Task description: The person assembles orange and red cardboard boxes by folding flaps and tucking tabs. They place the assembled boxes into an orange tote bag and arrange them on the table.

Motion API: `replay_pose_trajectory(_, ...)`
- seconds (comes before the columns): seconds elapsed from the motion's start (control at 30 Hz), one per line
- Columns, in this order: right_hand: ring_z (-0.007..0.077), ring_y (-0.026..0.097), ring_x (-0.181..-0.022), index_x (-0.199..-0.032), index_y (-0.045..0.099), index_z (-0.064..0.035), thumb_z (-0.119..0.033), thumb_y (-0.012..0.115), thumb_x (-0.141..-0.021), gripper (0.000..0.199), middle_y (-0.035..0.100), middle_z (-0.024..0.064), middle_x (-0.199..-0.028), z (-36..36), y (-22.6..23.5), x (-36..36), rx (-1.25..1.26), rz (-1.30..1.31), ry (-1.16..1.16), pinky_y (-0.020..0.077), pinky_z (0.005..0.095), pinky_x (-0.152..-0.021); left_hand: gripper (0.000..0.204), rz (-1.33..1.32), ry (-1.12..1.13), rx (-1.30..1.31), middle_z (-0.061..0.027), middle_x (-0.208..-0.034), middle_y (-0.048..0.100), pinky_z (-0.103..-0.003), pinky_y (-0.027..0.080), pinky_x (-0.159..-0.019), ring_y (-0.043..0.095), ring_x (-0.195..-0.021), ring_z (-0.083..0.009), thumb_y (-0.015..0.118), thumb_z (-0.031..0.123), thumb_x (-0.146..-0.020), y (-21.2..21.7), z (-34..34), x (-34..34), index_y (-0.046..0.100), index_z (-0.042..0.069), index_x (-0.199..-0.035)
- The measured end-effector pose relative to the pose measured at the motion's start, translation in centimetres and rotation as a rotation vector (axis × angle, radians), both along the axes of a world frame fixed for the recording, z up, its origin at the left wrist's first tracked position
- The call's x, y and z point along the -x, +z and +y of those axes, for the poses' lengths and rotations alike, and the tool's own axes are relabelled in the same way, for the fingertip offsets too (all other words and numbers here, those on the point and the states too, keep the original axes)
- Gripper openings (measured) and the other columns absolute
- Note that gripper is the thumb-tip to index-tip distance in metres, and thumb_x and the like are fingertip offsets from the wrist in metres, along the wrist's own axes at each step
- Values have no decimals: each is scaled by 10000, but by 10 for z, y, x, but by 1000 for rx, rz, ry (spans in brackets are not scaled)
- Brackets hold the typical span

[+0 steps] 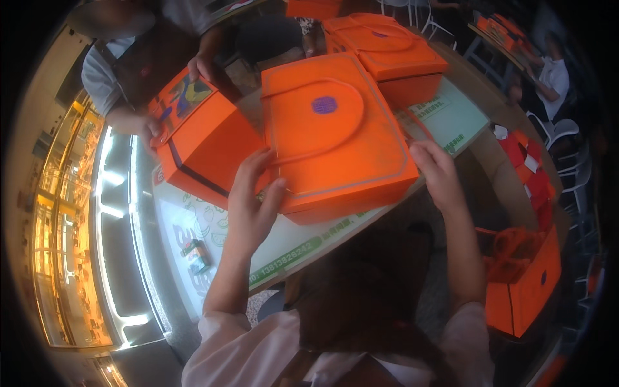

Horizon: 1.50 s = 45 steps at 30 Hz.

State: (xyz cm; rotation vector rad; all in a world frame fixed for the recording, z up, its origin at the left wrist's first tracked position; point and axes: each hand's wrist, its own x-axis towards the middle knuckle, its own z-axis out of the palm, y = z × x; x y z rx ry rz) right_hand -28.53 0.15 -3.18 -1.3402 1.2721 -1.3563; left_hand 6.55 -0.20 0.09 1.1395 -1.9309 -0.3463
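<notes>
— Holding anything, those two hands?

— Yes. The left hand (253,193) has its fingers spread over the near left corner of the big orange box (335,135), thumb pressed against the front edge, so it grips the box's side rather than closing into a fist. The right hand (437,173) rests at the box's near right corner, fingers curled loosely over the edge and touching it.

— Where does that box sit?

— On the white table (290,248) with green print, tilted a little, near the table's front edge and right in front of the person. Its lid shows a raised curved flap outline and a small purple mark (324,105) in the middle.

— Anything else about?

— A second orange box (387,55) of the same kind lies just behind it, touching or nearly so. To the left, another person's hands (149,128) hold a third orange box (200,145) with a dark ribbon band and a colourful card on top. An open orange box (529,287) stands low at the right, beside the table. A small dark-and-green object (196,255) lies on the table's left part; I cannot tell what it is.
</notes>
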Motion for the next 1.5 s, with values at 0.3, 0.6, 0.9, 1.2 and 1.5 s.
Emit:
replay_pose_trajectory(0.3, 150, 584, -1096, -1300, 534, 18, -167, 617, -968, 389, 617, 88, -1200, -2, 10, -18, 75, -21, 109, 467, 290, -954, 380, -269, -17, -95, -135, -1008, 600, -356, 498, -836, 601, -937, -259, 746, 225, -873, 28, -26, 14, 643, 1, -1162)
replay_pose_trajectory(0.6, 165, 577, -1148, -1409, 443, 52, -168, 608, -968, 520, 580, 127, -1300, 12, 12, -23, 70, -16, 132, 463, 305, -982, 202, -332, -42, 35, -116, -886, 573, -352, 465, -749, 549, -827, -226, 704, 190, -907, 22, -28, 7, 635, 14, -977)
replay_pose_trajectory(0.9, 183, 586, -1141, -1341, 523, 42, -166, 601, -973, 430, 623, 136, -1225, 28, 21, -30, 180, 263, 16, 470, 311, -951, 333, 371, 122, -144, -137, -1221, 624, -352, 484, -934, 621, -1070, -230, 490, 270, -1055, -34, -7, 2, 494, -16, -1226)
replay_pose_trajectory(1.2, 228, 560, -1203, -1367, 491, 65, -145, 649, -946, 497, 581, 172, -1308, 35, 17, -51, 278, 153, -16, 436, 345, -1016, 228, 588, 109, -76, -194, -1230, 615, -333, 423, -981, 572, -1125, -213, 498, 219, -1049, -51, -7, 9, 491, -5, -1008)
replay_pose_trajectory(1.5, 232, 505, -1274, -1420, 433, 76, -212, 583, -987, 542, 525, 165, -1391, 35, 35, -65, 437, 31, -107, 373, 352, -1088, 276, 660, 88, -147, -106, -1105, 603, -290, 440, -891, 548, -978, -145, 487, 237, -1056, -52, 1, 11, 532, -34, -1087)
